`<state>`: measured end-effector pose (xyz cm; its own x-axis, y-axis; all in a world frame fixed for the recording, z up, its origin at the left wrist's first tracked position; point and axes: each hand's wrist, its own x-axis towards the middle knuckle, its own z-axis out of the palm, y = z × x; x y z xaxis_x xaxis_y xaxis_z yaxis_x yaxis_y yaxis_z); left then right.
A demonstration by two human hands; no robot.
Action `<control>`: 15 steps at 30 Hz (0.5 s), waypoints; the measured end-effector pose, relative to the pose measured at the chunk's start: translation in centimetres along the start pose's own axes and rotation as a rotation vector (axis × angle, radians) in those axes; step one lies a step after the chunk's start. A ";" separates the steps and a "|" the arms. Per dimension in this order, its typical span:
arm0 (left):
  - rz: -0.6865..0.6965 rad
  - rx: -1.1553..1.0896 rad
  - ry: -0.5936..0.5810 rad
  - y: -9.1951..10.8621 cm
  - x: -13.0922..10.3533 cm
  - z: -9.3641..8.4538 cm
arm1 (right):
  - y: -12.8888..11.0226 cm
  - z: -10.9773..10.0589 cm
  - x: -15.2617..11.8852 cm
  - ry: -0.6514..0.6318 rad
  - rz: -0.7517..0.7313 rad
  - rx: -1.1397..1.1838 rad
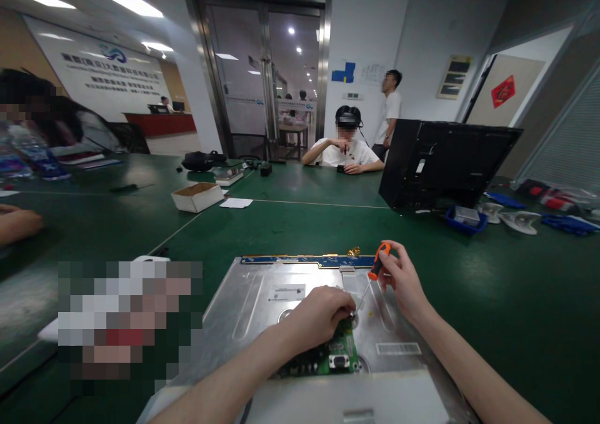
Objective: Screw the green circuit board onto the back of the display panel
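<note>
Head view. A bare metal panel [262, 299], the back of a flat display unit, lies flat on the green bench [290, 224] directly in front of the person. A blue strip [300, 261] runs along its far edge. A green circuit board [335, 352] is mounted on the near central part of the panel, with a connector facing the camera.

The left hand [319, 316] rests on the circuit board with fingers curled down onto the board's far edge. Whether the fingertips pinch anything cannot be told; they are hidden beneath the knuckles.

The right hand [403, 280] is closed around the orange-and-black handle of a screwdriver [374, 275], held between thumb and fingers. The shaft slants down and to the left, and the tip meets the panel just beside the left hand's fingertips, at the far corner of the circuit board.

Surrounding items: a black monitor [445, 161] stands on the bench to the right, rear side toward the camera. A blue tray [464, 219] sits near its base. An open cardboard box [197, 196] lies on the bench to the left, well apart from the panel. A second person [344, 149] in a white shirt sits at the far side of the bench, and a third person [390, 108] stands behind.
</note>
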<state>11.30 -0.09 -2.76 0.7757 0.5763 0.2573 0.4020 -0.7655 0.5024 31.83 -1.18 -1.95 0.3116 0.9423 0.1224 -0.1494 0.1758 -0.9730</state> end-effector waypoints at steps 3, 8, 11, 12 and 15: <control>0.026 -0.016 0.018 0.0 -0.1 0.1 | 0.0 0.0 0.0 -0.002 -0.002 0.000; 0.034 0.042 -0.016 0.3 -0.1 -0.1 | 0.1 0.0 0.1 0.004 -0.011 0.002; 0.063 0.119 -0.061 0.5 -0.1 -0.1 | 0.1 0.0 0.1 0.005 -0.013 0.002; 0.077 0.141 -0.065 0.5 -0.1 -0.1 | 0.1 0.0 0.1 0.006 -0.013 0.001; 0.121 0.167 -0.061 0.5 -0.1 -0.1 | 0.1 0.0 0.1 0.009 -0.014 0.000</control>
<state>11.37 -0.53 -2.43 0.8494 0.4623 0.2545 0.3750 -0.8681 0.3254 31.84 -1.06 -1.99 0.3217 0.9372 0.1344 -0.1450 0.1890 -0.9712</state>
